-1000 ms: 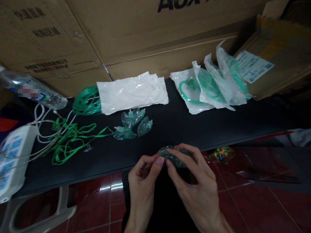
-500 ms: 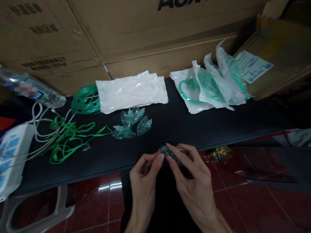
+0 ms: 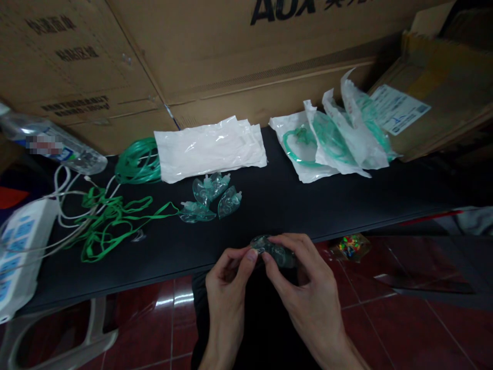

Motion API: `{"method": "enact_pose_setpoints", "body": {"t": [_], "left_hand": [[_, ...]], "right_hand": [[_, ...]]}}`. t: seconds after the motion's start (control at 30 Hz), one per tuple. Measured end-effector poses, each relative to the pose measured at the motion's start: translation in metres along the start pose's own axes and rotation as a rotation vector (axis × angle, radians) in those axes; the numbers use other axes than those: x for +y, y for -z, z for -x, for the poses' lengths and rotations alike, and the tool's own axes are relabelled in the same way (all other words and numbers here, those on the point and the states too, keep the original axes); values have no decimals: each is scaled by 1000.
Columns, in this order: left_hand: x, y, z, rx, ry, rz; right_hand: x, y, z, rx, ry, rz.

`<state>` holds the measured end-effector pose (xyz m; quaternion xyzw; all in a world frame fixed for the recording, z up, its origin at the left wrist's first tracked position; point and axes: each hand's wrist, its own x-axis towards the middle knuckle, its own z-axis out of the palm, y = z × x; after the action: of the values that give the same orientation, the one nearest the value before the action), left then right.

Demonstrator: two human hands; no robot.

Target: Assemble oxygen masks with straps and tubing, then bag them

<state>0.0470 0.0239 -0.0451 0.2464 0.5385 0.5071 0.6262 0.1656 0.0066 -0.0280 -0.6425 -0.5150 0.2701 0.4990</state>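
Observation:
Over the table's front edge, my left hand (image 3: 231,277) pinches the left end of a clear greenish oxygen mask (image 3: 283,255) between thumb and finger. On the mask's other side, my right hand (image 3: 308,277) is closed on it, thumb below and fingers over the top; part of the mask is hidden behind them. Several similar loose masks (image 3: 230,202) lie on the dark table (image 3: 277,205) ahead of my hands. A tangle of green elastic straps (image 3: 111,221) is to their left. Behind that sits a coil of green tubing (image 3: 138,160).
White packets (image 3: 208,149) lie stacked at the back. Opened bags with masks and tubing (image 3: 331,139) lean at right by a cardboard box (image 3: 435,103). A water bottle (image 3: 57,144) and a power strip (image 3: 23,252) occupy the left. A stool (image 3: 96,329) stands below.
My right fingers have shifted on the mask, and more of its clear body shows between my hands. My left pinch stays nearly the same. The view has tilted slightly.

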Motion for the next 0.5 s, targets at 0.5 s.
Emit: {"method": "enact_pose_setpoints", "body": {"t": [0.5], "left_hand": [[-6, 1, -3, -2, 38, -26]], "right_hand": [[5, 1, -3, -52, -37, -65]]}}
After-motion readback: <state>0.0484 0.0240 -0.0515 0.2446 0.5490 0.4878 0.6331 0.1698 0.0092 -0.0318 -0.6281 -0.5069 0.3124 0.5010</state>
